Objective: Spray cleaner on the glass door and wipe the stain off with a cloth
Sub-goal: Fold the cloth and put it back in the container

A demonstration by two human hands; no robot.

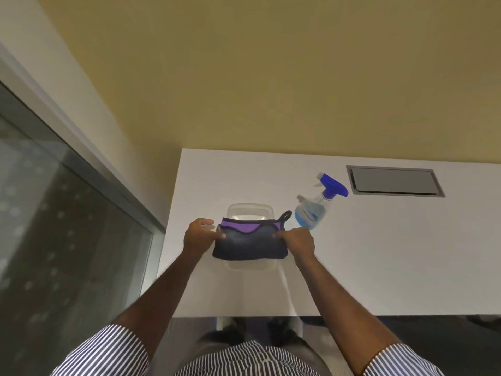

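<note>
A folded dark grey and purple cloth [248, 241] with a small hanging loop lies over a clear plastic container [249, 210] on the white table [379, 253]. My left hand [200, 234] pinches the cloth's left edge. My right hand [296, 241] grips its right edge. A clear spray bottle [315, 210] with blue liquid and a blue trigger head stands just right of the cloth, beyond my right hand. The glass door [54, 213] runs along the left side, in a grey metal frame.
A grey recessed cable hatch [394, 180] sits in the table's far right part. A yellow wall [271, 77] rises behind the table. The table's near edge is just in front of my body, and dark floor shows below it.
</note>
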